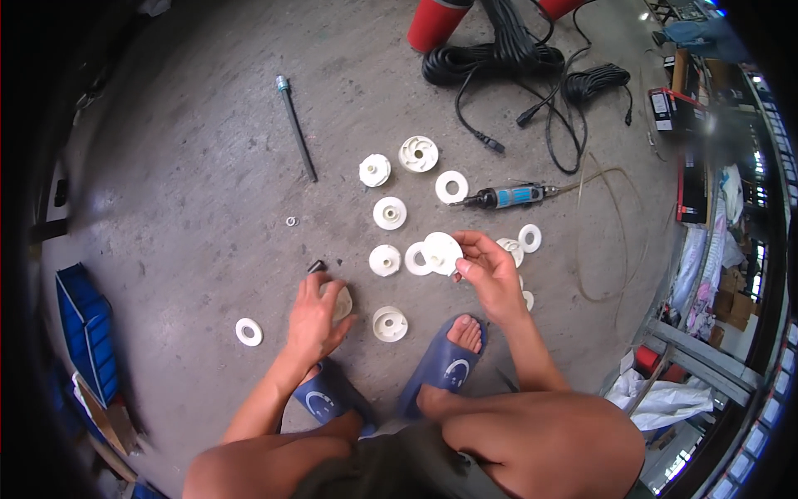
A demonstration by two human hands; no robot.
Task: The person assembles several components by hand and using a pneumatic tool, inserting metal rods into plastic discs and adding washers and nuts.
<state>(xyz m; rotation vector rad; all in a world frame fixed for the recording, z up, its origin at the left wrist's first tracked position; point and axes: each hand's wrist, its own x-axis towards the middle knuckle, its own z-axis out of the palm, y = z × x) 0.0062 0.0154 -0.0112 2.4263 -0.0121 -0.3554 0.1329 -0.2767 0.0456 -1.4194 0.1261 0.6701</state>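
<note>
My right hand [492, 276] is closed on the edge of a white plastic impeller disc [440, 254], with its round face up. That disc partly covers a white ring [416, 259] below it. My left hand [316, 316] is low over the floor, thumb and fingers apart. A small black cylindrical piece [317, 266] lies at its fingertips; I cannot tell whether they touch it. Partly hidden beneath that hand is a cream round part [342, 303]. Between my hands are a hubbed white disc [385, 261] and a shallow white cup-shaped part [390, 324].
Farther off lie more impeller parts [418, 154], a white ring [451, 188] and a blue-and-black air tool [511, 196] with a thin hose. A long dark rod [297, 129], coiled black cables [490, 62], a red container [437, 23] and blue bins [86, 333] surround the work area.
</note>
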